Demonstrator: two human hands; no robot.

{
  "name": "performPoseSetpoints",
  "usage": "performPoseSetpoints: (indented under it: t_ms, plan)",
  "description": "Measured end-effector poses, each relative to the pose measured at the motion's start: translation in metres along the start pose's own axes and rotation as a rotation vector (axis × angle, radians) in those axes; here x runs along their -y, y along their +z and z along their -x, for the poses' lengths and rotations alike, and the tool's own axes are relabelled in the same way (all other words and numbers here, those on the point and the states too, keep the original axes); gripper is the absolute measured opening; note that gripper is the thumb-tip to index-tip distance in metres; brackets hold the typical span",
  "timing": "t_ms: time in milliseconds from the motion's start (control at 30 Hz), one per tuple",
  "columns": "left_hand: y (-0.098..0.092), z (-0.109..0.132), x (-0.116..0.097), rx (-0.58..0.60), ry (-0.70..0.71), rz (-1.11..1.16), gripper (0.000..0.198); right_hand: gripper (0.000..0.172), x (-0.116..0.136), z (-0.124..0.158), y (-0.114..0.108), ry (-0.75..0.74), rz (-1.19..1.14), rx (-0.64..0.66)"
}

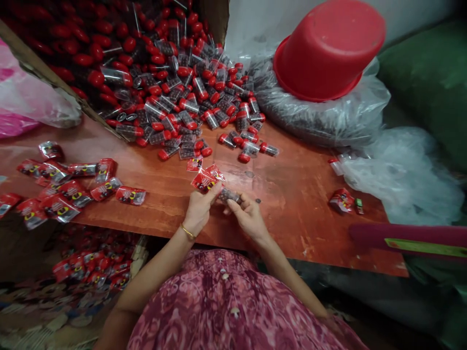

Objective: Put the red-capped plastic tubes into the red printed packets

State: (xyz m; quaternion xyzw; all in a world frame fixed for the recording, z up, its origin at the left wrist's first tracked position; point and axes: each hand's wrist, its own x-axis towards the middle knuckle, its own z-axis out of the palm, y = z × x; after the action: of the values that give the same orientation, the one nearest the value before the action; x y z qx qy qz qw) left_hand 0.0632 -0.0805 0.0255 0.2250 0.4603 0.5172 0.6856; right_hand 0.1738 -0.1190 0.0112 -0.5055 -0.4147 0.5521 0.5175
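In front of me my two hands meet over the table edge, around a small clear plastic tube (230, 196) filled with dark little balls. My right hand (251, 218) pinches the tube between thumb and fingers at its right end. My left hand (198, 210), with a gold bangle on its wrist, is closed at the tube's left end; its fingertips are partly hidden. Just beyond the left fingers lie red printed sleeves (204, 180), one of them touching or nearly touching the hand.
A carton (47, 82) on its side spills red-capped tubes (189, 104) onto the wooden table (292, 194). Sleeved tubes (65, 194) lie at left, more below the edge. At right are a red tub (328, 53) on a plastic bag (310, 121) and a purple bar (372, 236).
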Motion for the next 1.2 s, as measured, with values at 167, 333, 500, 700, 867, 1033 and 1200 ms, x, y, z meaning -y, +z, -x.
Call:
performPoseSetpoints:
  t_ms: [167, 333, 500, 700, 867, 1033, 1200]
  plan:
    - [0.002, 0.005, -0.003, 0.13, -0.029, -0.048, 0.027, 0.039, -0.001, 0.0, 0.002, 0.021, -0.012, -0.056]
    - [-0.002, 0.003, -0.006, 0.172, -0.064, -0.019, 0.033, 0.041, 0.0, 0.001, 0.01, 0.034, -0.001, -0.089]
    - [-0.002, 0.011, 0.002, 0.194, -0.088, -0.029, 0.039, 0.03, 0.006, 0.002, 0.021, 0.046, -0.069, -0.092]
    - [-0.004, 0.008, 0.0, 0.151, -0.026, 0.0, 0.036, 0.036, 0.006, -0.007, 0.022, 0.049, -0.019, -0.01]
    - [-0.008, 0.005, -0.003, 0.168, -0.231, 0.109, 0.032, 0.036, -0.011, -0.016, 0.012, -0.158, 0.353, -0.06]
    - [-0.047, -0.001, -0.031, 0.028, -0.291, 0.126, 0.021, 0.036, 0.002, -0.045, -0.007, -0.434, 0.855, -0.081]
    - [-0.102, -0.012, -0.075, -0.415, 0.183, 0.309, 0.039, 0.046, 0.011, -0.104, -0.045, -0.426, 1.314, -0.283]
